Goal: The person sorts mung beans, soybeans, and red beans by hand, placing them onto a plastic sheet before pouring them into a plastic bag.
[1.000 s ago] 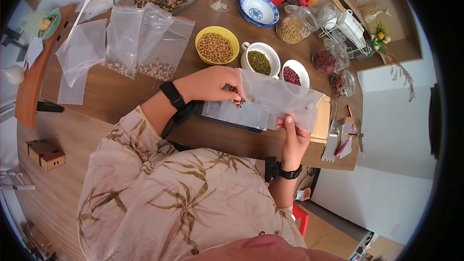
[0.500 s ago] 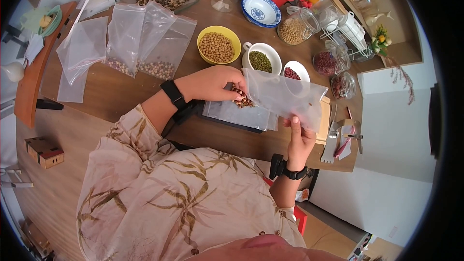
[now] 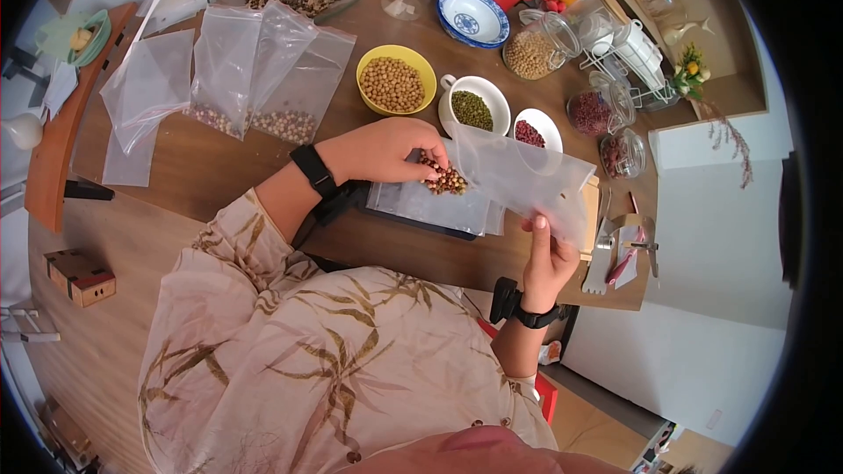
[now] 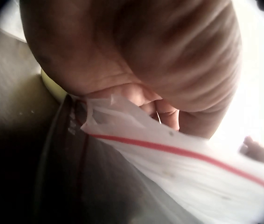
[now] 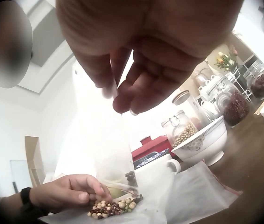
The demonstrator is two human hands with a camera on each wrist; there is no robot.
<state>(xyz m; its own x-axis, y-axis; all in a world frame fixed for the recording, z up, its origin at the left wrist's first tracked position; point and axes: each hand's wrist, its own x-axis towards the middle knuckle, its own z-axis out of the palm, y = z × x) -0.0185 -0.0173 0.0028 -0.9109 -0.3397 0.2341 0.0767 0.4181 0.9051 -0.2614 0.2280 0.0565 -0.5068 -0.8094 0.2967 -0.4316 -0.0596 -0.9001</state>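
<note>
A frosted zip bag [image 3: 531, 180] is stretched between my hands, its far corner raised. My right hand [image 3: 551, 265] pinches that corner between thumb and fingers. At the bag's mouth, my left hand [image 3: 391, 149] curls its fingers and thumb on the edge; a red zip line runs along the bag [image 4: 169, 149] in the left wrist view. A pile of mixed beans [image 3: 448, 181], brown, red and cream, lies by the left fingertips on flat plastic bags [image 3: 421, 206]. In the right wrist view, some dark beans [image 5: 130, 177] still show inside the bag, above the pile.
Beyond my hands stand a yellow bowl [image 3: 395, 105] of chickpeas, a white cup [image 3: 492, 96] of green beans and a white bowl [image 3: 546, 123] of red beans. Filled zip bags [image 3: 290, 88] lie left. Jars [image 3: 540, 44] stand right, near a wooden board [image 3: 587, 215].
The bean pile by my left fingers has grown as beans came out of the bag. My right hand has moved slightly right and down with the bag's corner; the left stays in place.
</note>
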